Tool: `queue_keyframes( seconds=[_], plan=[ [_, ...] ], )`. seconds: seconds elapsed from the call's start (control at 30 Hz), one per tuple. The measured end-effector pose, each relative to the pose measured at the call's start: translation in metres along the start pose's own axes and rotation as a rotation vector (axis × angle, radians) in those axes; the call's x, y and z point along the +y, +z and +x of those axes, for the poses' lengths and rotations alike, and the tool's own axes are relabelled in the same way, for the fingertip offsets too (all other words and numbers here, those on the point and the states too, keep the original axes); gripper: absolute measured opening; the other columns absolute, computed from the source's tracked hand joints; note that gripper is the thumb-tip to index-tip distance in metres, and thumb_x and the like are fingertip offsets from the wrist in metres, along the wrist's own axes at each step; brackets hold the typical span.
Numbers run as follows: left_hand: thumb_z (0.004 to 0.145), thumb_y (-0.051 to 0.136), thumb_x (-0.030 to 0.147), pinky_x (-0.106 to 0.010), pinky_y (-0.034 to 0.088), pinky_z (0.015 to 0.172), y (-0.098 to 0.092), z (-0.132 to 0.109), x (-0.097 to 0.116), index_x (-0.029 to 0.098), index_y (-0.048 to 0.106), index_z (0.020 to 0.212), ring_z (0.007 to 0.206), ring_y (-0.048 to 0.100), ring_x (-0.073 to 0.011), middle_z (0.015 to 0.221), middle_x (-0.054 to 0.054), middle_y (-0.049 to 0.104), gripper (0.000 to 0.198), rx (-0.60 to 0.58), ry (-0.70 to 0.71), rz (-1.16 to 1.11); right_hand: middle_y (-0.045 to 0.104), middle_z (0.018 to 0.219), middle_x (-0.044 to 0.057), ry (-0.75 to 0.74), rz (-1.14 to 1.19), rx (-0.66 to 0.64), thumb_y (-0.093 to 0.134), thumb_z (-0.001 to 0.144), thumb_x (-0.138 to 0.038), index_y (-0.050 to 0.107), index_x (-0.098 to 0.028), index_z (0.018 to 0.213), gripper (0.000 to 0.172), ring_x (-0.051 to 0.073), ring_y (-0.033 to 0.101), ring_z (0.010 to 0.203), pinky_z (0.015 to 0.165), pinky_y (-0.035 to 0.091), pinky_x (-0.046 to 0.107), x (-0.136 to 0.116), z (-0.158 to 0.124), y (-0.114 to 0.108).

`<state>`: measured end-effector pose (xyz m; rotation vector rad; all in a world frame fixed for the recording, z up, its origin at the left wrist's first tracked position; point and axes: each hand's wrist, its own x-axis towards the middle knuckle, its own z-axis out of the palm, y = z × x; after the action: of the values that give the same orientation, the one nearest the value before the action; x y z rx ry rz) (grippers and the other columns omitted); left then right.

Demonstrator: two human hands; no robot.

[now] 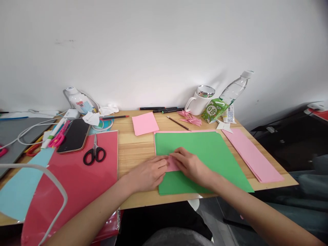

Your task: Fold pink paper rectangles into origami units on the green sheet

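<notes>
A small piece of pink paper [173, 164] lies on a stack of green paper [205, 145]. My left hand [151, 172] is at its left edge, fingers bent and closed, the fingertips pressing on the paper. From the other side my right hand [192, 166] pinches and presses the paper's upper right part, so the two hands' fingertips almost meet. Much of the pink piece is hidden beneath the fingers. Behind the green stack are a pile of pink squares [145, 123], a pencil [178, 123] and folded pink paper shapes [191, 119].
Black-handled scissors [94, 152] and a phone [74, 135] rest on a red folder [99, 177] to the left. A white mug [201, 102], green carton [214, 110] and leaning bottle [235, 89] stand by the wall. Long pink strips [252, 155] lie at right.
</notes>
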<state>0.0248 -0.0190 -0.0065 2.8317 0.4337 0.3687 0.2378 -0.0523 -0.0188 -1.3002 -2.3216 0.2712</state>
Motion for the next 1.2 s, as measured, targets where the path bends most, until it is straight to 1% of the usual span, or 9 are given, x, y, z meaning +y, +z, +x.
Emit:
queue_keyframes(
  seconds=[0.17,0.37,0.53,0.73,0.83,0.93,1.03,1.1,1.2],
  plan=[
    [0.089,0.045,0.013,-0.036,0.045,0.098,0.001,-0.002,-0.002,0.013,0.058,0.093,0.107,0.058,-0.0219,0.105,-0.011,0.064,0.014,-0.023,-0.020,0.115,0.051,0.094,0.011,-0.013,-0.083,-0.017,0.035,0.095,-0.016,0.055,-0.014,0.116,0.029,0.016,0.058,0.074,0.066,0.054,0.029,-0.003,0.000,0.016],
    [0.089,0.045,0.015,-0.034,0.046,0.084,0.002,-0.009,-0.009,0.017,0.057,0.084,0.080,0.059,-0.0162,0.092,-0.005,0.064,0.013,0.057,-0.052,0.233,0.052,0.098,0.011,0.011,-0.092,0.016,0.037,0.094,-0.014,0.056,-0.017,0.118,0.031,0.017,0.059,0.074,0.065,0.055,0.030,-0.001,-0.004,0.017],
    [0.090,0.043,0.016,-0.032,0.045,0.079,0.002,-0.012,-0.012,0.017,0.055,0.079,0.071,0.059,-0.0136,0.086,-0.003,0.064,0.017,0.085,-0.075,0.261,0.052,0.098,0.010,0.038,-0.085,0.030,0.040,0.093,-0.014,0.057,-0.020,0.119,0.032,0.015,0.059,0.073,0.065,0.055,0.029,0.000,-0.006,0.020],
    [0.092,0.043,0.017,-0.030,0.050,0.080,0.003,-0.022,-0.019,0.018,0.061,0.085,0.079,0.064,-0.0144,0.087,-0.004,0.067,0.019,0.182,-0.079,0.130,0.053,0.100,0.011,0.063,-0.073,0.019,0.041,0.092,-0.013,0.058,-0.017,0.116,0.030,0.015,0.060,0.070,0.062,0.054,0.029,0.001,-0.005,0.018],
    [0.092,0.046,0.018,-0.027,0.052,0.077,0.005,-0.022,-0.022,0.018,0.062,0.094,0.083,0.065,-0.0143,0.092,-0.004,0.068,0.017,0.323,-0.163,-0.038,0.054,0.104,0.011,0.100,-0.017,-0.022,0.044,0.090,-0.012,0.059,-0.017,0.111,0.026,0.015,0.061,0.072,0.065,0.054,0.031,-0.001,0.001,0.011],
    [0.090,0.049,0.017,-0.028,0.052,0.079,0.008,-0.020,-0.026,0.018,0.062,0.099,0.088,0.064,-0.0146,0.097,-0.006,0.067,0.016,0.420,-0.278,-0.192,0.054,0.103,0.010,0.166,0.021,-0.122,0.051,0.086,-0.010,0.059,-0.016,0.102,0.019,0.016,0.062,0.078,0.071,0.053,0.031,-0.003,0.012,0.001],
    [0.088,0.054,0.019,-0.034,0.051,0.085,0.010,-0.018,-0.029,0.019,0.061,0.106,0.096,0.060,-0.0177,0.103,-0.007,0.065,0.020,0.424,-0.335,-0.251,0.058,0.093,0.008,0.220,-0.023,-0.213,0.060,0.081,-0.014,0.060,-0.017,0.090,0.009,0.020,0.059,0.084,0.074,0.050,0.033,-0.004,0.025,-0.009],
    [0.087,0.056,0.020,-0.037,0.050,0.085,0.010,-0.017,-0.030,0.019,0.060,0.110,0.097,0.058,-0.0190,0.102,-0.007,0.065,0.024,0.395,-0.346,-0.264,0.061,0.087,0.006,0.251,-0.019,-0.248,0.065,0.076,-0.013,0.059,-0.017,0.082,0.009,0.020,0.058,0.085,0.074,0.047,0.032,-0.004,0.033,-0.014],
    [0.085,0.058,0.019,-0.036,0.049,0.082,0.008,-0.015,-0.029,0.017,0.062,0.108,0.093,0.056,-0.0190,0.096,-0.006,0.065,0.023,0.375,-0.377,-0.300,0.063,0.075,0.001,0.328,0.133,-0.312,0.064,0.074,-0.009,0.059,-0.017,0.077,0.009,0.016,0.058,0.072,0.065,0.044,0.026,-0.005,0.044,-0.016]
  ],
)
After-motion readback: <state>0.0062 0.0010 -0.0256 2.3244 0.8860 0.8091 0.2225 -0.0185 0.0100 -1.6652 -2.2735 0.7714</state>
